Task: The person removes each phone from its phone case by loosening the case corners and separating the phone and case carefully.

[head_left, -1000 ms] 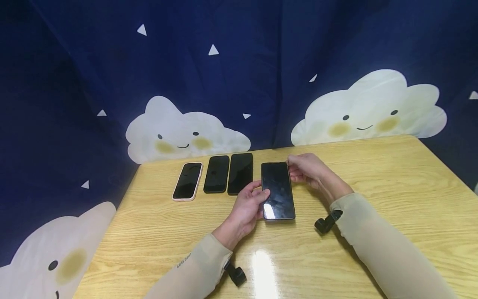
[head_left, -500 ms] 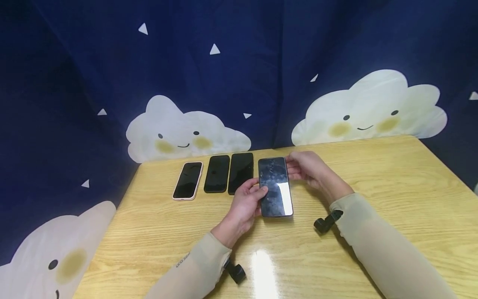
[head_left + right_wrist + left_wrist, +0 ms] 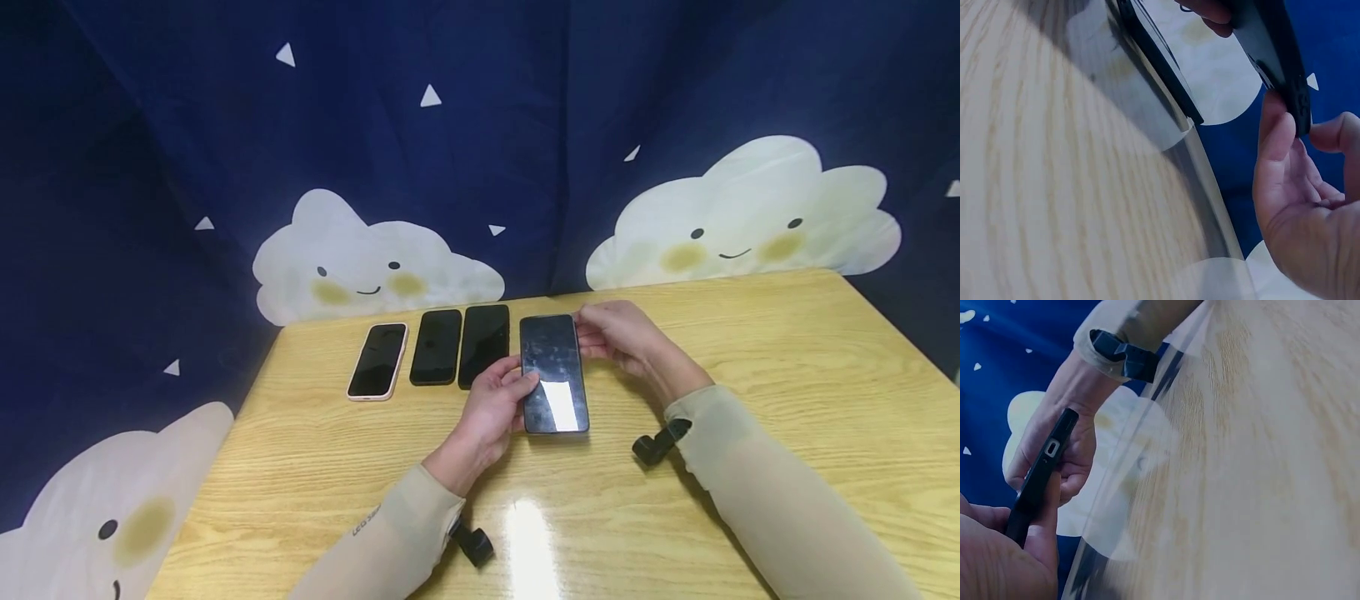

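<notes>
A dark smartphone [image 3: 551, 358] is held up above the table, its glossy screen facing me with a bright reflection low on it. My left hand [image 3: 491, 408] grips its left edge, thumb over the screen and fingers behind. At its upper right edge my right hand [image 3: 615, 333] pinches the corner. The right wrist view shows the thumb and fingers of the right hand [image 3: 1310, 181] on either side of the end of the phone [image 3: 1272, 56]. In the left wrist view, the charging port shows on the end of the phone [image 3: 1047, 462].
Left of the hands three phones lie in a row on the wooden table [image 3: 300, 483]: one in a pink case [image 3: 377, 362], a black phone [image 3: 436, 348] and another black phone [image 3: 483, 342]. A dark blue curtain [image 3: 480, 150] with smiling clouds hangs behind.
The held phone has shifted slightly up and left and tilted, so the reflection on its screen moved. Both hands keep their hold; the three lying phones stay put.
</notes>
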